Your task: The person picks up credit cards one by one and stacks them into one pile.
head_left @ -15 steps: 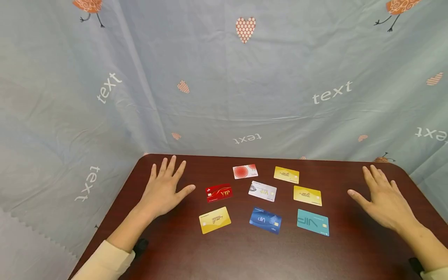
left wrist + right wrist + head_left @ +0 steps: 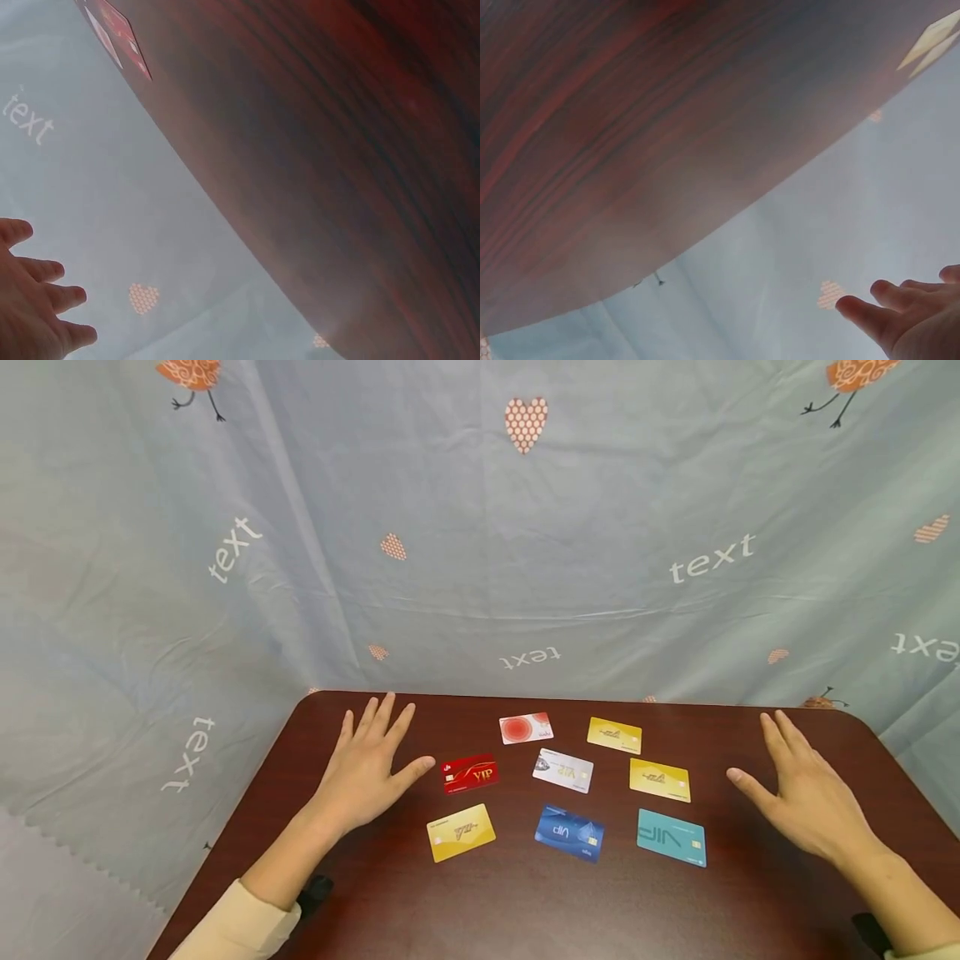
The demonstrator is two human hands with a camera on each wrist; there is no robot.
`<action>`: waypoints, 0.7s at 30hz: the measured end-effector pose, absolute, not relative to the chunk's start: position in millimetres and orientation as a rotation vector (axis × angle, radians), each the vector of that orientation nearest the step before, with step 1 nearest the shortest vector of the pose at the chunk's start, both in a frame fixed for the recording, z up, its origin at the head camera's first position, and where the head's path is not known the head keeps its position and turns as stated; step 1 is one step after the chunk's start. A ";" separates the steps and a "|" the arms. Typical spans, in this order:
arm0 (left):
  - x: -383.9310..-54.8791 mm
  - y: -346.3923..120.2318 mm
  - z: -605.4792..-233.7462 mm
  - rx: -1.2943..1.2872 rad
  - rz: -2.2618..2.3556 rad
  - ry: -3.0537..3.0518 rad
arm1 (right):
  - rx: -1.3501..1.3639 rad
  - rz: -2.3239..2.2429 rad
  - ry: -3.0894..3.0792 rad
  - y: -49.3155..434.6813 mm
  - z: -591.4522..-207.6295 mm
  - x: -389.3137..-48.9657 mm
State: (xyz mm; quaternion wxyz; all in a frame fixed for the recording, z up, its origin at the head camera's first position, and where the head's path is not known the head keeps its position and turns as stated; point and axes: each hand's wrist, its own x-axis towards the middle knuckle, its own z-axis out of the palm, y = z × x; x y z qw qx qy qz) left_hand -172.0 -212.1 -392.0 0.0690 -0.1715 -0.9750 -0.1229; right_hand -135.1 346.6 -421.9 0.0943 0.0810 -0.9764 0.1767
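Several plastic cards lie apart from one another in the middle of the dark table. My left hand (image 2: 363, 785) has its fingers spread and holds nothing; its thumb points at the red VIP card (image 2: 469, 773). Close to that hand is also a gold card (image 2: 461, 832). On the other side my right hand (image 2: 813, 797), fingers straight, is nearest the teal card (image 2: 671, 837) and a second gold card (image 2: 660, 779). Between them are a blue card (image 2: 569, 832), a silver card (image 2: 563, 770), a white card with red circles (image 2: 527, 727) and a third gold card (image 2: 615, 735).
The reddish-brown wooden table (image 2: 480, 910) has rounded far corners. A grey-blue patterned curtain (image 2: 480, 568) hangs along its back and left side. Dark wrist straps show at both wrists.
Both hands have moved inward toward the cards, the left hand to the right and the right hand to the left. The cards have stayed where they were.
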 end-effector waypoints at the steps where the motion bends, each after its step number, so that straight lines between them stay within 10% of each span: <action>1: -171.2 -210.6 -391.9 -0.520 -0.390 -2.930 | 0.237 0.522 -2.896 344.2 -421.4 -134.6; 21: -152.2 -173.2 -397.4 -0.615 -0.581 -2.902 | 0.248 0.649 -2.919 298.8 -417.6 -121.0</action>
